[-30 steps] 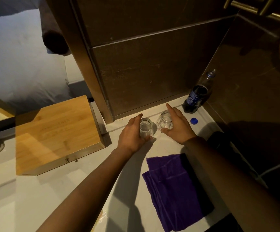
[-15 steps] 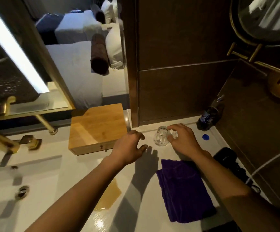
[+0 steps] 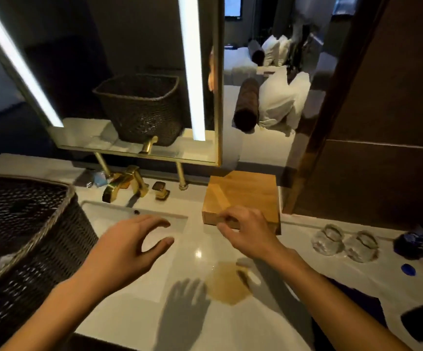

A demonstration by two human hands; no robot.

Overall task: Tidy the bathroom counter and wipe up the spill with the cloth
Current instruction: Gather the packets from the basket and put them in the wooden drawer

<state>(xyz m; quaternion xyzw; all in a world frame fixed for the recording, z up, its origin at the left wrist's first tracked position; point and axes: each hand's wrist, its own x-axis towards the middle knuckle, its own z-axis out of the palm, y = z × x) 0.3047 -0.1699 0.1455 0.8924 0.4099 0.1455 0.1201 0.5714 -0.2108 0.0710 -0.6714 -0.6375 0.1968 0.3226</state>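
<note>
A brownish spill [image 3: 226, 285] lies on the white counter [image 3: 197, 323] between my arms. Two clear glasses [image 3: 328, 239] [image 3: 361, 246] stand side by side at the right, next to a dark blue bottle [image 3: 417, 245] and its blue cap [image 3: 408, 270]. The purple cloth [image 3: 357, 300] is mostly hidden under my right forearm. My left hand [image 3: 129, 245] hovers open over the sink edge, holding nothing. My right hand [image 3: 245, 230] hovers in front of the wooden box [image 3: 243, 193], fingers curled and apart, empty.
A dark woven basket [image 3: 23, 239] fills the left side of the counter. A gold faucet [image 3: 124, 184] stands behind the sink basin [image 3: 119, 216]. A lit mirror [image 3: 119, 79] hangs above. A dark wall panel [image 3: 382, 160] closes the right side.
Both hands have left the glasses and moved left toward the sink and the wooden box. The view swung left, bringing in the basket, faucet and spill.
</note>
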